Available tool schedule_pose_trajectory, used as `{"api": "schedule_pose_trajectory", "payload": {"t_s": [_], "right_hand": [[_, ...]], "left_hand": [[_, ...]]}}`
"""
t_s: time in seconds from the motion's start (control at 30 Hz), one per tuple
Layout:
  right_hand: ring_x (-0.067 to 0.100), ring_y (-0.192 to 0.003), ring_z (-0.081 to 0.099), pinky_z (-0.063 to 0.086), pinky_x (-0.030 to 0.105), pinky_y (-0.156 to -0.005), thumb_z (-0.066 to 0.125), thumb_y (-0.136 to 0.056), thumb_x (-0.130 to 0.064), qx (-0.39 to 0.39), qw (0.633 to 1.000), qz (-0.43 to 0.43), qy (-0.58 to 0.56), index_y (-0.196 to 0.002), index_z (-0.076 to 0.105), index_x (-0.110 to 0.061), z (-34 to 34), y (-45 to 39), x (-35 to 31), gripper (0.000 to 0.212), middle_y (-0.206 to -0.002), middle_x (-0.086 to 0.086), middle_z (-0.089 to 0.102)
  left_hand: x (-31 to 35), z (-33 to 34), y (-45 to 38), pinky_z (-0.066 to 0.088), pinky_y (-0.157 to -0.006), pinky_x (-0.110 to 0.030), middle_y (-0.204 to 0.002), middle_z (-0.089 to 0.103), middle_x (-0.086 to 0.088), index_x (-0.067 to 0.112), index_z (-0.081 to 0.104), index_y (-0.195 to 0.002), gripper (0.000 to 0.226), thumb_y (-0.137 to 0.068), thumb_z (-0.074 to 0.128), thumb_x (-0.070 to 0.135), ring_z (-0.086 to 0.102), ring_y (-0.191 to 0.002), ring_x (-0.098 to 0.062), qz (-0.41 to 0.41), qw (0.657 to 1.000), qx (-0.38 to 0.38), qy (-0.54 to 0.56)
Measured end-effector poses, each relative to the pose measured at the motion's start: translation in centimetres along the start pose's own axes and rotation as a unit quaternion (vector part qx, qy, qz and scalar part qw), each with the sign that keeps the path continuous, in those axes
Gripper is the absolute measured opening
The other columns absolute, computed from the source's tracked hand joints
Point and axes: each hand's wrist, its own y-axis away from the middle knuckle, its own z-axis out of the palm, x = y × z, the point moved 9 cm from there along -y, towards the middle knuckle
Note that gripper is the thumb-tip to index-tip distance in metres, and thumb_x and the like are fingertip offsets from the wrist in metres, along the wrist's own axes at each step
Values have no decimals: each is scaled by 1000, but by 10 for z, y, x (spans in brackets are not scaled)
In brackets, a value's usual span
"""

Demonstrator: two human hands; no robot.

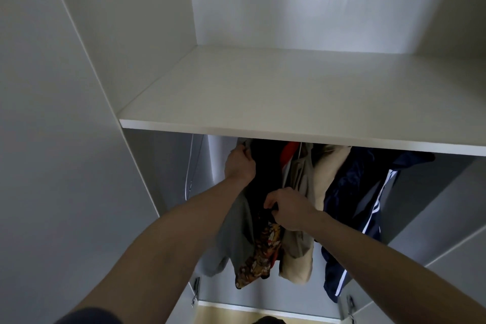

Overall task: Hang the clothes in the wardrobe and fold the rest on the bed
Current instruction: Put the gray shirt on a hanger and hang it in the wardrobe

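Two hands busy; left hand (239, 164) grips grey garment (234, 231); right hand (288, 212) pinches dark garment (263, 179)

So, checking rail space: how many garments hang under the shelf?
5 visible: grey garment leftmost, dark patterned one, khaki one, beige one, navy striped jacket rightmost. Something red behind suggests more hidden.

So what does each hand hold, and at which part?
Left hand grips the top of the grey garment, just under the shelf. Right hand pinches the dark patterned garment at its middle.
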Motion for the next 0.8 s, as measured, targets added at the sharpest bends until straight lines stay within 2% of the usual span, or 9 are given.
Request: {"api": "schedule_pose_trajectory", "payload": {"t_s": [0.17, 0.33, 0.43, 0.5, 0.57, 0.63, 0.7, 0.73, 0.8], "right_hand": [[16, -123, 61, 51, 29, -104, 59, -94, -4, 12, 1000, 2, -5, -130, 69, -15, -4, 5, 1, 39, -134, 1, 67], [17, -124, 61, 49, 31, -107, 54, -94, -1, 33, 999, 8, -14, -130, 70, -14, -9, 8, -2, 41, -135, 1, 67], [19, -122, 63, 50, 32, -105, 54, -94, 0, 57, 998, -1, -15, -127, 72, -11, -13, 11, -7, 39, -131, 3, 70], [18, -119, 64, 51, 29, -102, 54, -96, -2, 71, 997, -6, -22, -125, 74, -10, -14, 13, -9, 36, -129, 3, 71], [16, -116, 65, 51, 25, -100, 54, -97, -4, 79, 996, -7, -30, -124, 75, -12, -15, 14, -9, 35, -127, 1, 72], [14, -115, 65, 49, 20, -98, 54, -97, -6, 80, 996, -7, -41, -124, 74, -13, -14, 15, -8, 35, -126, -1, 72], [12, -115, 64, 44, 12, -95, 56, -97, -8, 81, 995, -6, -53, -124, 74, -14, -14, 15, -7, 33, -126, -2, 72], [11, -115, 64, 41, 9, -93, 57, -98, -10, 83, 995, -5, -60, -124, 73, -15, -14, 15, -6, 31, -126, -3, 71], [9, -113, 63, 39, 7, -91, 58, -98, -13, 91, 993, -2, -72, -122, 74, -18, -16, 16, -6, 29, -124, -4, 72]], "left_hand": [[-8, 8, 1, 42, -74, -28, -101, 66, -4, 14, 61, -104, 21, -105, 42, 21, 56, -84, -17, -14, 999, -33, -21], [-17, 9, 21, 42, -63, -28, -93, 67, 1, 16, 62, -95, 30, -106, 47, 40, 60, -80, -15, 24, 997, -62, -37], [-31, -11, 33, 53, -72, -32, -91, 69, 6, 21, 66, -94, 27, -103, 52, 43, 64, -81, -14, 27, 999, -32, 15], [-43, -38, 35, 57, -75, -36, -92, 68, 5, 22, 66, -93, 18, -101, 56, 34, 66, -80, -16, 29, 999, 23, 29], [-57, -70, 31, 55, -76, -35, -107, 62, 4, 22, 61, -99, 4, -96, 63, 21, 64, -80, -19, 25, 996, 81, 16], [-76, -94, 21, 49, -77, -34, -130, 49, -4, 17, 55, -118, 30, -91, 67, 15, 59, -81, -22, -15, 995, 100, -16], [-95, -107, 13, 45, -77, -37, -145, 36, -9, 11, 44, -137, 52, -90, 66, 18, 61, -87, -31, -89, 991, 80, -57], [-103, -109, 10, 46, -80, -39, -149, 33, -11, 10, 37, -145, 60, -91, 64, 19, 63, -99, -38, -124, 988, 58, -77], [-119, -109, 6, 49, -98, -46, -156, 32, -16, 8, 27, -154, 68, -96, 59, 19, 55, -125, -44, -181, 977, 6, -111]]}}
